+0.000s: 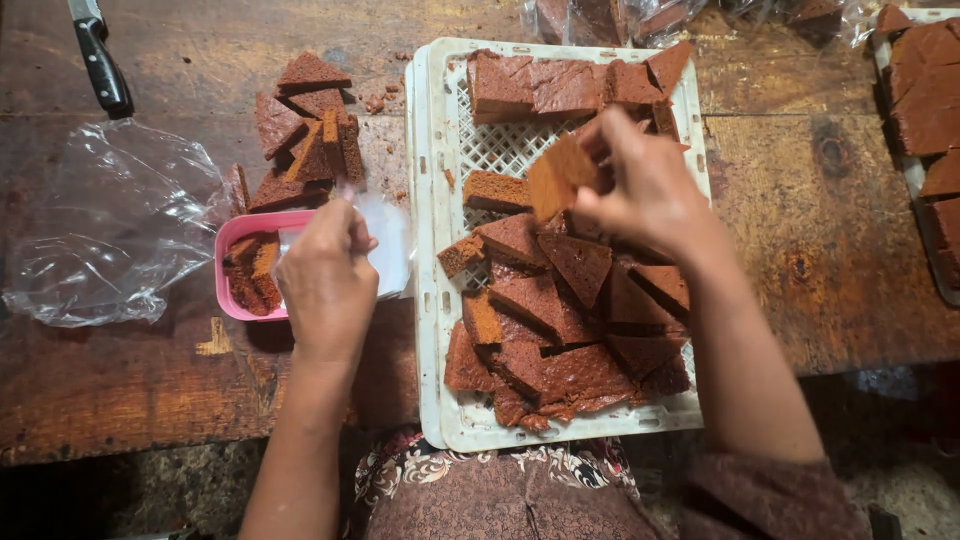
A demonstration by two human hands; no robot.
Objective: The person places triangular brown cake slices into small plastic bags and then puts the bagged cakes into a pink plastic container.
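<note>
A worn, dark wooden table (820, 230) is seen from above; its scratched planks are warmly lit; shadowed ground is glimpsed below.

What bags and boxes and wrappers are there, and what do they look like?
Clear plastic bag: lies crumpled and flat on the wooden table at far left.
Small clear bag: held by the left hand, over the pink tub.
Pink tub: rounded, left of the tray, cake pieces inside.
White tray: slotted plastic, centre, piled with brown cake pieces.
Clear bags of cake: top edge, shiny and crinkled.
No labels, signs or screens.
</note>
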